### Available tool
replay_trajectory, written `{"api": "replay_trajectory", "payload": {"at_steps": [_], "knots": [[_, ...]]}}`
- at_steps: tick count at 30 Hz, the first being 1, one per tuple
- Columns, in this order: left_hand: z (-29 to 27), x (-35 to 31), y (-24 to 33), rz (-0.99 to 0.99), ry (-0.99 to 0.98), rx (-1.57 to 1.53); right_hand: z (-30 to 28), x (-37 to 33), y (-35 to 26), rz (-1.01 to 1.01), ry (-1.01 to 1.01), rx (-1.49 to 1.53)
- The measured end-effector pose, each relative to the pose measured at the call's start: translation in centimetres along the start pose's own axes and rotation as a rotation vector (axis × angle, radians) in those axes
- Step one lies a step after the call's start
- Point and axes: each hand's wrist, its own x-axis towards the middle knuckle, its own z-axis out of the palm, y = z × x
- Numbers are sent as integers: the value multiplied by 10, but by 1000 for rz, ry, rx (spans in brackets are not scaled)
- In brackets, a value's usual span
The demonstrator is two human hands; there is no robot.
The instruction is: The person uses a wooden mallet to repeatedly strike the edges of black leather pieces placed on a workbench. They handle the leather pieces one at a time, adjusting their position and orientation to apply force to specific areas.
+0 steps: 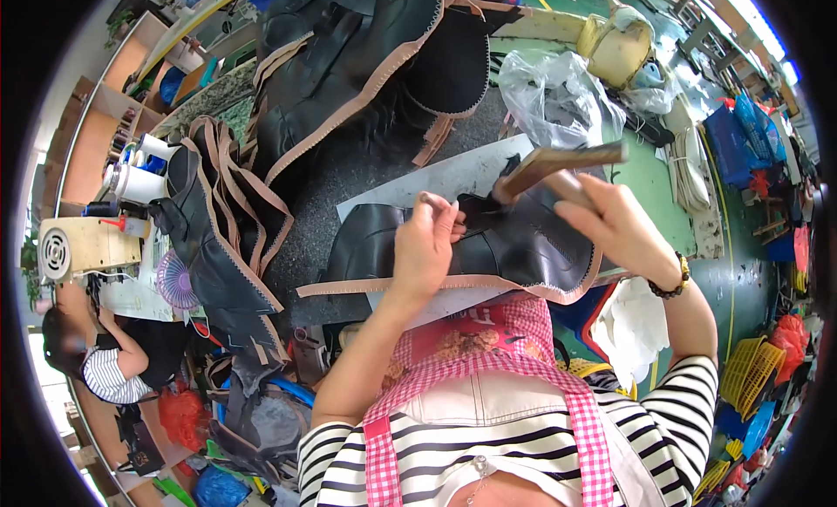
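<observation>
A black leather piece (366,241) with a tan, zigzag-stitched border lies in front of me on a pale board (392,191). Over its middle, my left hand (424,250) is closed, thumb against curled fingers. Whatever those fingers may pinch is too small to make out. My right hand (615,215) grips a hammer (558,164) with a brown, elongated head, raised above the right part of the leather. The hammer is smeared by motion, and it partly covers a small dark piece at the leather's far edge.
Stacked black leather pieces (349,97) with tan borders fill the far left of the table, with more (218,237) nearer left. A clear plastic bag (558,97) lies beyond the hammer. At far left a person (118,367) sits beside a sewing machine (87,248). Yellow baskets (751,374) stand right.
</observation>
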Motion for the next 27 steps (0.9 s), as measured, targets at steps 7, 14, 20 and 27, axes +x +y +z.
{"api": "replay_trajectory", "payload": {"at_steps": [7, 14, 20, 27], "knots": [[-9, 18, 17, 528, -417, 601, -15, 35, -15, 27, 215, 413], [-142, -85, 185, 657, 477, 828, -3, 106, -49, -259, 525, -14], [-371, 20, 55, 306, 634, 863, 17, 179, -79, -273, 687, 14], [-192, 22, 75, 304, 380, 221, 4, 159, -82, -323, 593, 599]]}}
